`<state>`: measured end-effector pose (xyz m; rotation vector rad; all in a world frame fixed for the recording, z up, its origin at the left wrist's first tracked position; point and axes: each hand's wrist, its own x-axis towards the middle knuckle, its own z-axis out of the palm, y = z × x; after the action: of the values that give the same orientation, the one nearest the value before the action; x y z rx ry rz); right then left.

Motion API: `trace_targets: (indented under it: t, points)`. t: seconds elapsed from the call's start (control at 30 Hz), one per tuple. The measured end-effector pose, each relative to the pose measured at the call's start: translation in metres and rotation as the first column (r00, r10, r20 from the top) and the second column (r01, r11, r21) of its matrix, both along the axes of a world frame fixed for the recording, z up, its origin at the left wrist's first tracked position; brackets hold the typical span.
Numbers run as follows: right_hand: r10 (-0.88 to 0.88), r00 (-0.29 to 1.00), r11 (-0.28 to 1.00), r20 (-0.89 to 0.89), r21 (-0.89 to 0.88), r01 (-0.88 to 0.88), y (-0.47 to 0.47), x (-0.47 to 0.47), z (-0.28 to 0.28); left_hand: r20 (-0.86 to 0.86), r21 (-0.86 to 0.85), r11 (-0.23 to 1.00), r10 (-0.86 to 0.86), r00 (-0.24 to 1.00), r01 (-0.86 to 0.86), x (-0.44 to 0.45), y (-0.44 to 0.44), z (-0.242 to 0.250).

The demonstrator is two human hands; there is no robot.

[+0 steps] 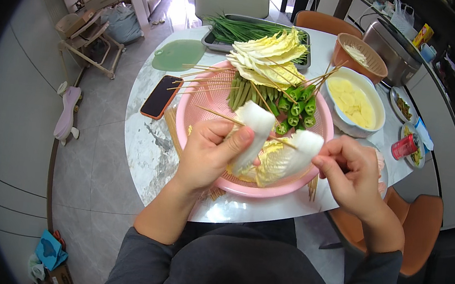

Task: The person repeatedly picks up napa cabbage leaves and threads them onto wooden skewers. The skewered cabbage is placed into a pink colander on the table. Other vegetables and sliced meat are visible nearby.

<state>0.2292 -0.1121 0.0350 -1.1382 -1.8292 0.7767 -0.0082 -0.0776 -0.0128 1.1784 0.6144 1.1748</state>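
Note:
My left hand (213, 153) grips a napa cabbage leaf (256, 122) together with a thin wooden skewer (220, 115). The skewer passes by this leaf, and its tip lies over a second napa cabbage leaf (300, 152); whether it pierces that one I cannot tell. My right hand (348, 172) pinches the second leaf at its right edge. Both leaves are above a pink plastic colander (247, 189). Skewered green peppers (295, 107), skewered green beans (242, 93) and a pile of skewered cabbage leaves (266, 56) rest at the colander's far side.
A phone (162, 96) and a green cutting board (178, 55) lie left on the marble-look table. Behind stands a tray of green chives (240, 30). To the right are a white bowl of sliced potatoes (352, 101), a brown basket (361, 56) and a red can (404, 147). Loose skewers (174, 129) lie beside the colander.

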Motion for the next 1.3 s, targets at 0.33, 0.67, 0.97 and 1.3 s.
trace_targets:
  t: [0.33, 0.67, 0.97, 1.3]
  points:
    - [0.069, 0.991, 0.940, -0.118, -0.326, -0.104, 0.026, -0.003, 0.001, -0.096, 0.063, 0.996, 0.068, 0.993, -0.062, -0.004, 0.010, -0.005]
    - [0.063, 0.997, 0.985, -0.055, -0.157, -0.071, 0.032, -0.005, -0.011, -0.078, 0.006, 0.996, 0.089, 0.993, -0.088, 0.001, 0.009, 0.004]
    - [0.137, 0.990, 0.955, 0.010, -0.268, -0.129, 0.032, -0.010, -0.003, -0.179, 0.128, 0.992, 0.025, 0.984, -0.002, 0.003, 0.015, 0.007]
    - [0.155, 0.988, 0.972, -0.008, -0.178, -0.154, 0.047, -0.009, 0.013, -0.334, 0.462, 0.882, 0.083, 0.939, 0.087, 0.001, 0.045, 0.031]
